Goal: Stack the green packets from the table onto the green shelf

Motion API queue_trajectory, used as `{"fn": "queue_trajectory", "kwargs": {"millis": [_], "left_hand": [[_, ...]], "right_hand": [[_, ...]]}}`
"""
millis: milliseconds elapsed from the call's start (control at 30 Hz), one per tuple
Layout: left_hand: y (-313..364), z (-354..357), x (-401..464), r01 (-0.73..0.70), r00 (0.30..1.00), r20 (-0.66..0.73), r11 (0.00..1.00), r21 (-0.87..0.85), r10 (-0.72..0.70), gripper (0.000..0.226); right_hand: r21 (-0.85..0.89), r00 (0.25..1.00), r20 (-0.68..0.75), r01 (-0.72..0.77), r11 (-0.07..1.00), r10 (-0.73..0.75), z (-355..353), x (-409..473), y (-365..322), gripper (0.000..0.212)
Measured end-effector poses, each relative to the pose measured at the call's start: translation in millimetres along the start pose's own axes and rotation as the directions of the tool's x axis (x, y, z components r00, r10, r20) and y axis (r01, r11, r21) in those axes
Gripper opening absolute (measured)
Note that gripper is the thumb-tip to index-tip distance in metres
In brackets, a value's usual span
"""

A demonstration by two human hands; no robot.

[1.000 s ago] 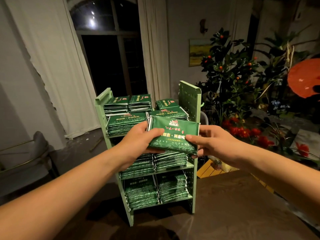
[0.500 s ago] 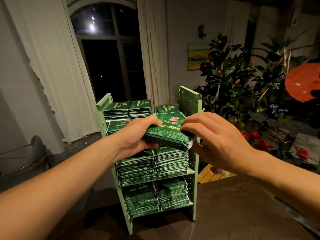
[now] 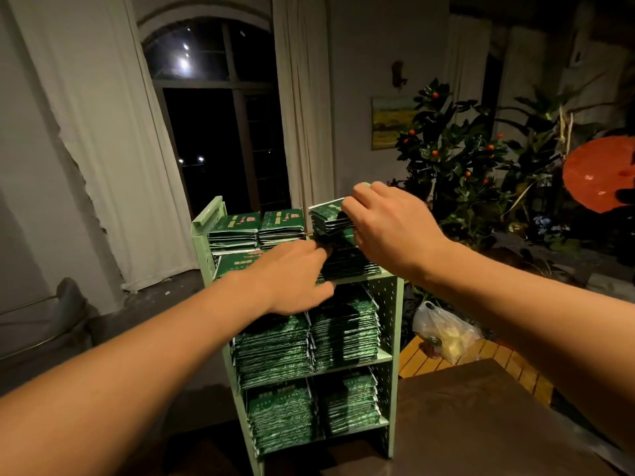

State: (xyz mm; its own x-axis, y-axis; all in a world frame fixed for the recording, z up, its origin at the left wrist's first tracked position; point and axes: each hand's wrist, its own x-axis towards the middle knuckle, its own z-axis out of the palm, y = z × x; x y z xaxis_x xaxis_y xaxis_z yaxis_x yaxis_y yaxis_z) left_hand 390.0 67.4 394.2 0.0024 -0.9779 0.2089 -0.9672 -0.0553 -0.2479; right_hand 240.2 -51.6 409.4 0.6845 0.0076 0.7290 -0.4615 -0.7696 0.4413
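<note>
Right hand (image 3: 391, 231): centre of the frame, above the shelf top, back of the hand to the camera; fingers curl down over the right edge of a small stack of green packets (image 3: 328, 219) and grip it
Held stack: at the top tier's right rear, tilted slightly, its silver edges fanned toward the left
Left hand (image 3: 292, 273): just below and left of the right hand, reaching in over the front of the top tier; fingertips (image 3: 321, 250) meet the dark packets under the held stack; whether they pinch anything cannot be told, since the fingers are hidden in shadow
Green shelf (image 3: 390, 338): lower centre of the frame, pale green with perforated side panels, three tiers
Top tier: two packet stacks (image 3: 256, 226) side by side at the rear left, another packet lying in front of them
Middle and bottom tiers: two tall stacks each, packed side by side
Table (image 3: 481, 424): dark brown, lower right, beside the shelf
Plastic bag (image 3: 443, 331): right of the shelf, on a slatted wooden surface
Background: arched window upper centre, white curtains either side, fruiting plant upper right
</note>
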Motion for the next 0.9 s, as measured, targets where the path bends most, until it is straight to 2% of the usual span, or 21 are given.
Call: {"fn": "queue_trajectory", "kwargs": {"millis": [133,267,400,533,800,900], "left_hand": [[-3,4,2,0.012,1.0,-0.025,0.999,-0.039,-0.013,0.047],[-2,6,2,-0.006,0.999,-0.037,0.999,-0.045,0.004,0.051],[-4,13,2,-0.02,0.998,-0.063,1.0,-0.013,0.019,0.054],[-5,17,2,-0.028,0.997,-0.075,1.0,0.0,0.028,0.056],[-3,20,-2,-0.008,0.998,-0.066,0.999,-0.035,0.006,0.06],[-2,19,-2,-0.007,0.999,-0.044,1.0,-0.023,0.006,0.052]], "right_hand": [[-0.026,0.996,0.093,0.015,1.0,-0.012,26,16,0,0.025],[-0.043,0.973,0.219,-0.06,0.997,0.069,45,28,3,0.028],[-0.02,0.96,0.266,-0.08,0.997,0.083,57,34,5,0.031],[0.021,0.937,0.342,-0.081,0.996,0.069,62,37,6,0.03],[0.134,0.878,0.466,-0.187,0.973,0.105,52,37,3,0.027],[0.126,0.863,0.498,-0.175,0.976,0.091,45,41,2,0.027]]}}
